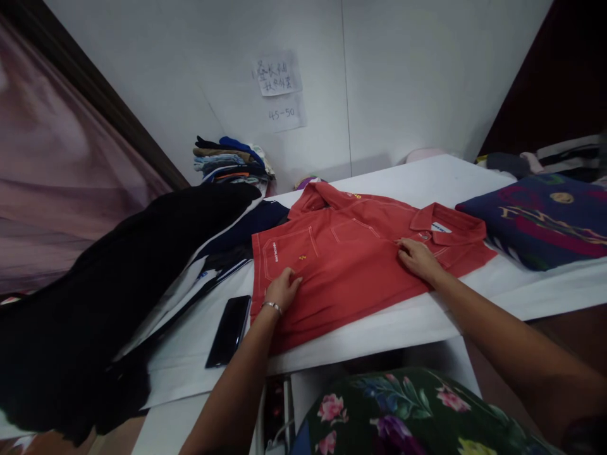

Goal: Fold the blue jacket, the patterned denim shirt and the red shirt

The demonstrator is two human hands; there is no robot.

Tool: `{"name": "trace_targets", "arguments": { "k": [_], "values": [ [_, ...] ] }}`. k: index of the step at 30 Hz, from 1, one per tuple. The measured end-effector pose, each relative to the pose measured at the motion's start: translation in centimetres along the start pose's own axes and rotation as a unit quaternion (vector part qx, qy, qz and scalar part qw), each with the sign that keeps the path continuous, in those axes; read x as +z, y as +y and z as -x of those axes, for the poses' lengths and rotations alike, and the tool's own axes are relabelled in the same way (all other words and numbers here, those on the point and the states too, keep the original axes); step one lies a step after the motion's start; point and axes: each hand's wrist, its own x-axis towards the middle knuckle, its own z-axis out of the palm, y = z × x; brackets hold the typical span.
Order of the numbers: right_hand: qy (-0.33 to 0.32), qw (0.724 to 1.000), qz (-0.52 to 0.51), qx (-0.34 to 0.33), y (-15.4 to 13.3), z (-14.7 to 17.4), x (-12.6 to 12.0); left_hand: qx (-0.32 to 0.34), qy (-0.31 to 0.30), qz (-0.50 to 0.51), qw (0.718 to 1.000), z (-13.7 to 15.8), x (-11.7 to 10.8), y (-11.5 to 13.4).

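A red collared shirt [351,265] with white stitching and patch pockets lies spread sideways on the white-covered table, its collar at the right and hem at the left. My left hand [283,289], with a bracelet at the wrist, is on the shirt near the hem, fingers curled and closed on the cloth. Along the front of the shirt, below the collar, my right hand [418,259] pinches the fabric between thumb and fingertips. The far sleeve [310,199] is bent toward the left. Close to my left forearm, a dark phone [229,332] rests on the table.
Black and navy garments [118,272] are heaped at the left. Behind them stands a stack of folded clothes [230,158]. A dark blue patterned garment [545,218] lies folded at the right. Paper notes [279,76] hang on the white wall. The table's front edge [360,344] runs before me.
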Motion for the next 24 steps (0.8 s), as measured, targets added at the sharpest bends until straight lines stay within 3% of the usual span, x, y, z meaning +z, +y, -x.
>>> {"name": "trace_targets", "arguments": {
  "k": [5, 9, 12, 15, 18, 24],
  "values": [
    [-0.024, 0.998, 0.058, -0.014, -0.5, 0.1, -0.2, -0.057, -0.037, -0.025, 0.997, -1.5, -0.1, 1.2],
    [0.019, 0.995, 0.102, 0.003, -1.9, 0.0, -0.2, -0.077, -0.053, -0.078, 0.993, -1.3, -0.1, 2.1],
    [0.035, 0.994, 0.083, -0.065, -4.3, -0.8, -0.2, -0.082, -0.049, -0.085, 0.992, -1.1, 0.2, 2.2],
    [-0.043, 0.989, 0.056, -0.133, -6.3, -1.4, 0.7, -0.069, -0.019, -0.087, 0.994, -1.0, 0.4, 2.0],
    [-0.131, 0.981, 0.064, -0.128, -6.6, -1.4, 2.4, -0.062, 0.019, -0.076, 0.995, -0.9, 0.4, 1.5],
    [-0.129, 0.982, 0.070, -0.120, -5.5, -0.8, 4.0, -0.102, 0.049, 0.019, 0.993, -1.1, 0.8, 0.3]
  ]
}}
